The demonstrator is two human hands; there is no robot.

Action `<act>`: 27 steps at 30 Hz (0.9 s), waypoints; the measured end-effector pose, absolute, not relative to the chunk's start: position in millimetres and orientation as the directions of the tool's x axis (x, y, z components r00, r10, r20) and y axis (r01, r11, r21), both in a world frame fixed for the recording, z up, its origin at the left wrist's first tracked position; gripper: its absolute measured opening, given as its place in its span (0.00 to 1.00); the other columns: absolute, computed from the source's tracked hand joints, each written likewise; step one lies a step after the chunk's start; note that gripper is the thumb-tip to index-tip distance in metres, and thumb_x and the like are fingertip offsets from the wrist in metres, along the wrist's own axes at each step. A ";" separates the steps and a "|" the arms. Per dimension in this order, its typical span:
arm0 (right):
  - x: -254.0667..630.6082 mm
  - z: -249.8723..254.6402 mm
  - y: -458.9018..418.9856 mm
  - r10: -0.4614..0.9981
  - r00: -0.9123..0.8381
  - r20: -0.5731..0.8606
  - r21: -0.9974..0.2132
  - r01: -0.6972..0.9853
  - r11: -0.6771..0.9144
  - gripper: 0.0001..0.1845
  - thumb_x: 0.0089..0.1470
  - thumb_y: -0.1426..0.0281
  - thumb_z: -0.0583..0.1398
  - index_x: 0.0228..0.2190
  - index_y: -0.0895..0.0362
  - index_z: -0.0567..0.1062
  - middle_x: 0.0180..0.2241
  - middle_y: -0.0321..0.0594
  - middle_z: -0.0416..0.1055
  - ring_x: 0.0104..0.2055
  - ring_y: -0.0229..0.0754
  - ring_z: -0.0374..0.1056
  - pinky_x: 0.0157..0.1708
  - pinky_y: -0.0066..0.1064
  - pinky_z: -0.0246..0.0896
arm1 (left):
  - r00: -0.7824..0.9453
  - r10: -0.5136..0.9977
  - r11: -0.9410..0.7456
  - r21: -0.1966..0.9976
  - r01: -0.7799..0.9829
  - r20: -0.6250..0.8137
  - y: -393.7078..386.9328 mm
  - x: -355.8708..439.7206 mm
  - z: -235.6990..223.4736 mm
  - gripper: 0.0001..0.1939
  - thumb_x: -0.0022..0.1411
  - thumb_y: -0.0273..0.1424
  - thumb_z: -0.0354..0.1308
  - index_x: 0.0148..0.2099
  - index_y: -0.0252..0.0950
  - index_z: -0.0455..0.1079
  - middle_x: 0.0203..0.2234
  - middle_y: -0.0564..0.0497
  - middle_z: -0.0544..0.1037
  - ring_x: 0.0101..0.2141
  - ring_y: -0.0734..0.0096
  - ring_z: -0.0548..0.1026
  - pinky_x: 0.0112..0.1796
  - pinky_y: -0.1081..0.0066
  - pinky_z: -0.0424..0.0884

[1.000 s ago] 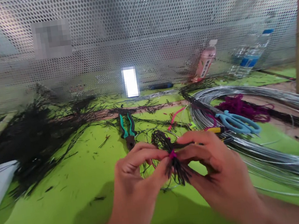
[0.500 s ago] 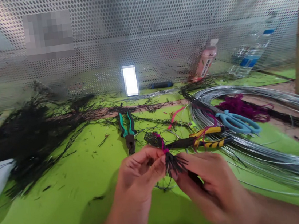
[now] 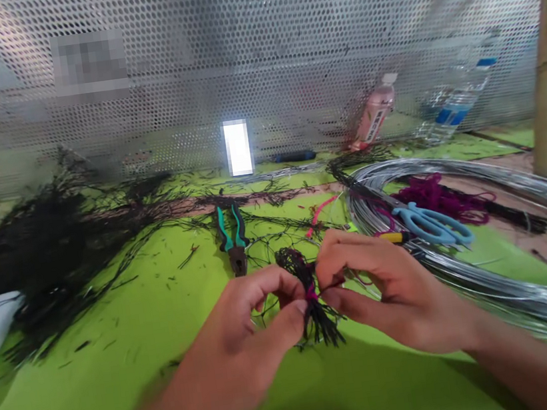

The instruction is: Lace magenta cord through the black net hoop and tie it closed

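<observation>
A small bundle of black strands (image 3: 326, 322) is bound at its waist by a magenta cord (image 3: 310, 293). Its lower ends fan out and its upper part forms loops. From the left, my left hand (image 3: 260, 331) pinches the bundle at the tie between thumb and fingers. My right hand (image 3: 390, 290) is closed just to the right of the tie, thumb and fingertips pinching what looks like the cord's thin end. Behind the right hand, yellow-and-black pliers (image 3: 393, 237) are mostly hidden. Green-and-black pliers (image 3: 234, 240) lie beyond the left hand.
A large coil of silver wire (image 3: 494, 277) fills the right side, with blue scissors (image 3: 432, 223) and magenta cord hanks (image 3: 441, 199) on it. Black strands (image 3: 47, 248) heap at the left. Two bottles, one pink (image 3: 373, 114) and one clear (image 3: 459, 103), lean against the perforated sheet (image 3: 262, 45).
My right hand has risen from beneath the fanned ends to beside the tie and now covers most of the yellow-and-black pliers. The bundle is lower and more upright, still in my left hand.
</observation>
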State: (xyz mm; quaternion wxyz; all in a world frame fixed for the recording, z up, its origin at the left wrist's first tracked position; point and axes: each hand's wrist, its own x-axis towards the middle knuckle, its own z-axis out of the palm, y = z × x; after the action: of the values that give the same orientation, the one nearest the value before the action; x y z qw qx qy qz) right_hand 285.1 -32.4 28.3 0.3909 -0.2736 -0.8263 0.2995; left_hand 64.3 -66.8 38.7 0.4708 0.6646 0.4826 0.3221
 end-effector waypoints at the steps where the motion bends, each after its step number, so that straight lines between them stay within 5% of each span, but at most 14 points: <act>1: 283.7 27.9 -32.7 0.687 -0.535 0.491 -0.715 0.202 0.669 0.06 0.57 0.79 0.60 0.31 0.57 0.74 0.31 0.37 0.68 0.32 0.36 0.65 0.31 0.28 0.61 | 0.315 0.949 -0.120 0.926 0.357 0.002 -68.4 65.7 38.8 0.12 0.68 0.42 0.56 0.39 0.41 0.75 0.31 0.51 0.75 0.27 0.69 0.68 0.26 0.73 0.64; 9: 278.9 19.5 -31.1 0.788 -0.495 0.365 -0.906 0.008 0.424 0.06 0.59 0.73 0.65 0.30 0.58 0.74 0.29 0.34 0.68 0.30 0.33 0.64 0.30 0.26 0.63 | 0.273 0.938 -0.326 0.817 0.476 0.215 -72.5 71.2 34.8 0.07 0.66 0.38 0.58 0.37 0.44 0.75 0.35 0.53 0.81 0.35 0.63 0.76 0.37 0.70 0.72; 13: 279.4 18.8 -30.0 0.742 -0.519 0.424 -0.843 0.073 0.533 0.03 0.61 0.73 0.64 0.33 0.57 0.76 0.39 0.40 0.69 0.37 0.35 0.68 0.31 0.24 0.67 | 0.266 0.921 -0.385 0.769 0.511 0.284 -72.0 71.8 27.9 0.06 0.65 0.37 0.59 0.39 0.43 0.75 0.39 0.51 0.82 0.40 0.60 0.78 0.43 0.67 0.72; 17: 281.5 20.6 -27.7 0.640 -0.601 0.479 -0.761 0.078 0.644 0.03 0.63 0.73 0.63 0.34 0.57 0.75 0.41 0.42 0.75 0.39 0.36 0.72 0.38 0.28 0.71 | 0.253 0.930 -0.365 0.740 0.565 0.265 -71.6 72.6 30.2 0.06 0.64 0.36 0.59 0.38 0.41 0.75 0.38 0.48 0.82 0.38 0.58 0.78 0.36 0.67 0.71; 22: 282.1 19.7 -28.5 0.732 -0.548 0.405 -0.847 0.076 0.526 0.05 0.63 0.71 0.63 0.33 0.58 0.74 0.29 0.35 0.74 0.26 0.31 0.68 0.26 0.24 0.66 | 0.310 0.936 -0.320 0.776 0.544 0.169 -71.0 72.0 34.5 0.07 0.67 0.38 0.58 0.40 0.43 0.75 0.34 0.51 0.79 0.36 0.63 0.76 0.29 0.72 0.67; 27: 279.3 14.5 -31.7 0.776 -0.509 0.373 -0.894 0.027 0.448 0.04 0.63 0.71 0.63 0.34 0.58 0.76 0.27 0.34 0.74 0.28 0.33 0.71 0.28 0.24 0.68 | 0.347 0.928 -0.302 0.821 0.484 0.137 -69.1 74.0 34.2 0.04 0.69 0.35 0.57 0.39 0.44 0.72 0.33 0.56 0.76 0.33 0.70 0.73 0.28 0.76 0.65</act>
State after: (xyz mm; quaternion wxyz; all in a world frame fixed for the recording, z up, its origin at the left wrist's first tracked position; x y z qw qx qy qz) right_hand 279.3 -31.7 14.5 0.4155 -0.2704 -0.7425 0.4505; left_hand 74.0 -69.1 34.2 0.3502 0.7422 0.4756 0.3167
